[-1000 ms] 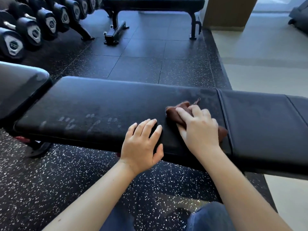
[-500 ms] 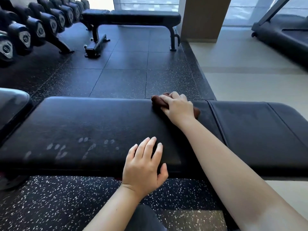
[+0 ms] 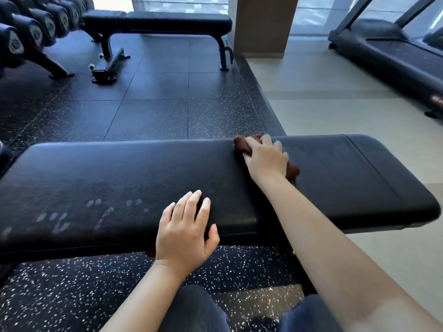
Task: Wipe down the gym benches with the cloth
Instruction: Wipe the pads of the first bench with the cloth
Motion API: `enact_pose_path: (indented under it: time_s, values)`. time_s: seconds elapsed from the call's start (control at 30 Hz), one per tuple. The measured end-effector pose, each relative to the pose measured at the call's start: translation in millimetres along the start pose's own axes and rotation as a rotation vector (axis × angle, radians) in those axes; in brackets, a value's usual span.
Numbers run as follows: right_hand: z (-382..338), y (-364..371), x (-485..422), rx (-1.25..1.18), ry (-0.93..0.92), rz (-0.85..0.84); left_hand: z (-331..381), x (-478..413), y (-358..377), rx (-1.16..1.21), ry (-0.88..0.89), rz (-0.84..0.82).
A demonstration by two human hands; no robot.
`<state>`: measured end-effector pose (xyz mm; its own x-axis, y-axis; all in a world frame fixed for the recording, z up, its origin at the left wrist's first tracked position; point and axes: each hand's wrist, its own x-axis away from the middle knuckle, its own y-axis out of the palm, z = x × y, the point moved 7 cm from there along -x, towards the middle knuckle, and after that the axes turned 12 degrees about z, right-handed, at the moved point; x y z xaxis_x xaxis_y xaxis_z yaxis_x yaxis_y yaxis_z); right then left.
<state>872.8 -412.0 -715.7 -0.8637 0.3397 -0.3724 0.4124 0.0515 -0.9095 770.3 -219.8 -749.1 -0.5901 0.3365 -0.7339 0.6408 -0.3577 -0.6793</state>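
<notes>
crumpled brown cloth, smooth padded bench

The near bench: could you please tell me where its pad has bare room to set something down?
Free: the long stretch of the near bench left of the left hand; also the end section right of the cloth. Crowded: the middle, where the right hand holds the cloth.

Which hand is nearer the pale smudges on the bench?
Left. The left hand rests flat beside the smudges; the right hand holds the cloth farther off, at the bench pad's far edge.
</notes>
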Motion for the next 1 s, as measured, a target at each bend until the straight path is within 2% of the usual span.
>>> enact_pose_path:
  time_s: [0.17, 0.43, 0.77, 0.83, 1.0]
  values:
    - [2, 13, -37, 0.022, 0.083, -0.051, 0, 0, -1, -0.004, 0.018, 0.044]
    - [18, -30, 67, 0.034, 0.067, -0.001, 0, -1, -2, 0.000, 0.020, 0.059]
    - [17, 3, -25, 0.073, 0.151, 0.017, 0, 0, -1, 0.033, 0.005, 0.039]
    - [14, -2, -14, 0.069, 0.108, 0.026, -1, 0, -1, 0.044, 0.000, 0.047]
    - [2, -15, 38, 0.024, -0.132, 0.008, -1, -1, -2, 0.040, 0.012, 0.054]
